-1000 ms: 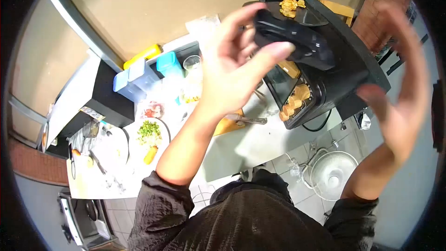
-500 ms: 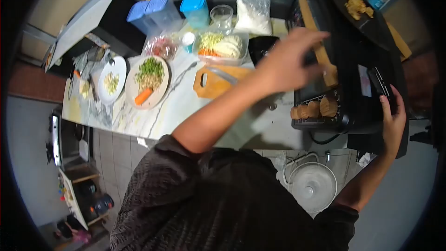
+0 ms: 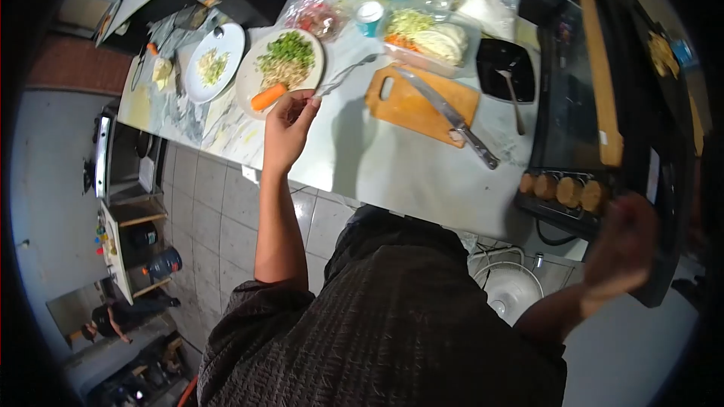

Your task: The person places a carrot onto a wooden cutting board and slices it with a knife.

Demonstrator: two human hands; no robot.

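At the upper left of the frame, a white oval plate [image 3: 202,91] with pale chopped bits sits near the counter's far end. Beside it, the round plate [image 3: 249,75] bears feathery chopped greens [image 3: 290,49], crumbly light-brown bits [image 3: 280,75] and a smooth, blunt orange carrot piece [image 3: 268,96] at its near edge. The left hand [image 3: 286,133] is by that edge, fingers curled and thumb drawn in close to the forefinger; whether anything is pinched between them I cannot tell. So near loose, light cuttings, a slow approach from above with a bent wrist would serve best; rounded and firm, the carrot would likely roll if nudged.

Toward the upper middle, fine shreds [image 3: 411,26] fill a thin clear container [image 3: 469,56]. Below it, a long steel knife [image 3: 434,98] lies slantwise across the flat wooden board [image 3: 392,105], its handle jutting past the edge, so a forearm crossing there should keep clear. Next comes a glossy black square dish [image 3: 490,68] with a slim metal fork [image 3: 514,98] leaning out.

On the right, stubby wood-toned knobs [image 3: 569,192] line the dark oven [image 3: 558,90]. The right hand [image 3: 622,249] is near them, too blurred to tell its grip; steady, unhurried fingers would suit those short, round shapes.
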